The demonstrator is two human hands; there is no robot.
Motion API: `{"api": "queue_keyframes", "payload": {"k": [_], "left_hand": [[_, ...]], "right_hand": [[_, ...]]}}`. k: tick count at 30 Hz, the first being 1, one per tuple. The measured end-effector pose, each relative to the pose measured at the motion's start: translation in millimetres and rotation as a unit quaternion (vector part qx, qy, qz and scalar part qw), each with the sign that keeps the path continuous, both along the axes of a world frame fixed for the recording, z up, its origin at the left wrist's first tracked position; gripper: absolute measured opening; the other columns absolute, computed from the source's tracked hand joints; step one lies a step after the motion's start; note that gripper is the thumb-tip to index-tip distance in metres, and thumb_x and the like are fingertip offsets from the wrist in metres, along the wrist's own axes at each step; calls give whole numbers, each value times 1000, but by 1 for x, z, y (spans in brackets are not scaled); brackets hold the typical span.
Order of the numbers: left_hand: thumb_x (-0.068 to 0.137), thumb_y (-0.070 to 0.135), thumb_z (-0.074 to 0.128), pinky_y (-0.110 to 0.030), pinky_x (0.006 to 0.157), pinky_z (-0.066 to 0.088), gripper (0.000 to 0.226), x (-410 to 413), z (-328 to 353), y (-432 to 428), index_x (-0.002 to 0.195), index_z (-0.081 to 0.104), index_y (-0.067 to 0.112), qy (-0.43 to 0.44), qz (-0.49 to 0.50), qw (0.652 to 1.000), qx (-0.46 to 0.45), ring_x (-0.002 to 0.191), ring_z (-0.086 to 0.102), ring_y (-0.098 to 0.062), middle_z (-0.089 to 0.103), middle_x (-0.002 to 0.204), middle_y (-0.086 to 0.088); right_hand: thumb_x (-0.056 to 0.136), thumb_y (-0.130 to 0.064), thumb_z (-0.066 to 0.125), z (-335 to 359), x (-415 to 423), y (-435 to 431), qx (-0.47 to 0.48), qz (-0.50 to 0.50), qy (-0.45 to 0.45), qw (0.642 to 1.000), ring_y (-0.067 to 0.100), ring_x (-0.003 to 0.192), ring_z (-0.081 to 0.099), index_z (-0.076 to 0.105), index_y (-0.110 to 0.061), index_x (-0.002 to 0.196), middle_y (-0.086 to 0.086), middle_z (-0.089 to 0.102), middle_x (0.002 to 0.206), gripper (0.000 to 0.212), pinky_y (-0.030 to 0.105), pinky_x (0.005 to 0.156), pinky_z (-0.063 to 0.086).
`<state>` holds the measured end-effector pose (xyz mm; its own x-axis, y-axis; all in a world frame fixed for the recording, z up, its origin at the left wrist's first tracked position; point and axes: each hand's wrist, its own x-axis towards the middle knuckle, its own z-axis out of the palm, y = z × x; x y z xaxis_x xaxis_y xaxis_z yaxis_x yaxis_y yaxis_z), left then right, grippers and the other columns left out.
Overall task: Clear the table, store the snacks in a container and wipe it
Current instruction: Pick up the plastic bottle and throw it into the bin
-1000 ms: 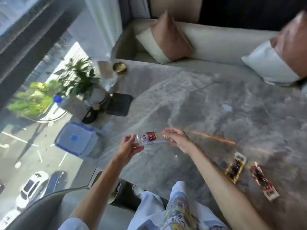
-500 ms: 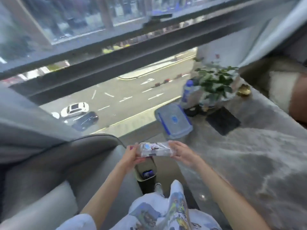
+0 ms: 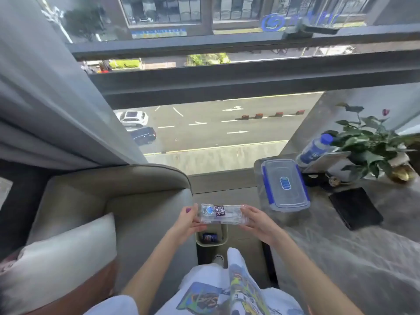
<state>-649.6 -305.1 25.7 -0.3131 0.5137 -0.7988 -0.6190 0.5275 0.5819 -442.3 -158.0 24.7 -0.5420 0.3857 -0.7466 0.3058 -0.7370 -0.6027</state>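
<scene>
A clear plastic snack wrapper [image 3: 221, 213] with a dark label is held flat between my left hand [image 3: 187, 220] and my right hand [image 3: 256, 220], each gripping one end. It hovers directly over a small beige waste bin [image 3: 223, 235] on the floor, which holds a dark blue packet. A clear storage container with a blue-clipped lid [image 3: 284, 185] sits shut on the near left corner of the grey marble table [image 3: 341, 246], just right of my right hand.
A black pad [image 3: 355, 210], a water bottle [image 3: 314, 147], a potted plant [image 3: 372, 142] and a gold ornament [image 3: 401, 175] line the table's window side. A grey sofa [image 3: 118, 196] with a cushion [image 3: 61, 253] stands on the left. A large window lies ahead.
My view has swung left from the table toward the window and floor. Both hands carried the wrapper off the table's edge to above the waste bin.
</scene>
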Motion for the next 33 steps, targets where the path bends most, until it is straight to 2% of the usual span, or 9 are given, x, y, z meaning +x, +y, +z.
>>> {"api": "queue_keyframes", "payload": {"k": [4,10,14,17,20,23,26,29,33], "left_hand": [[100,35,45,-31,57,59,27,-6,-14,-2,107,39,10,-22,19,1000,-13,70,64,-26,55,79,-12],[95,41,53,-33,67,59,48,-15,-64,8,128,42,8,-56,66,995,-52,79,67,-28,67,101,-20],[94,42,56,-35,76,56,52,-21,-119,23,133,42,11,-94,119,985,-78,86,64,-28,66,107,-20],[91,43,60,-31,70,59,45,-30,-188,37,123,54,13,-126,136,979,-81,73,68,-19,72,97,-10],[89,43,62,-29,59,59,32,-34,-263,55,105,60,15,-130,167,974,-85,56,69,-10,75,77,-3],[90,39,63,-33,61,62,42,-30,-347,70,117,54,8,-142,194,966,-93,76,73,-21,72,102,-16],[88,28,69,-48,89,57,66,-11,-430,78,137,32,6,-117,175,970,-125,106,66,-32,62,123,-18],[85,25,73,-50,88,57,69,14,-503,75,135,28,12,-89,100,978,-162,102,69,-32,63,118,-12],[86,31,70,-36,79,60,67,33,-578,66,137,29,16,-73,47,980,-178,95,70,-23,64,118,-9]], "right_hand": [[89,-27,67,-10,-10,3,-11,7,-34,999,22,103,70,57,-11,129,9,71,118,44,38,95,55],[89,-32,67,-44,-32,9,-50,-16,-95,994,17,95,73,57,-18,129,2,75,107,44,29,76,58],[91,-33,63,-94,-49,10,-76,-19,-152,985,25,104,70,55,-20,131,7,72,117,42,42,97,52],[93,-30,61,-159,-56,11,-86,-54,-164,981,22,90,73,58,-14,127,8,73,111,37,38,92,54],[95,-29,59,-231,-64,7,-100,-79,-184,975,27,98,71,56,-12,125,11,70,116,35,41,97,52],[94,-27,60,-306,-71,-2,-135,-126,-189,964,33,102,67,53,-9,126,16,67,121,38,42,95,52],[93,-26,61,-388,-75,-14,-173,-170,-191,951,35,99,66,51,-4,127,22,62,127,42,41,88,54],[95,-22,59,-467,-82,-28,-214,-188,-185,941,39,114,63,49,1,132,25,60,129,45,45,99,49],[101,-20,49,-544,-96,-43,-232,-224,-185,928,39,117,61,49,-2,133,23,65,124,37,50,109,43]]}}
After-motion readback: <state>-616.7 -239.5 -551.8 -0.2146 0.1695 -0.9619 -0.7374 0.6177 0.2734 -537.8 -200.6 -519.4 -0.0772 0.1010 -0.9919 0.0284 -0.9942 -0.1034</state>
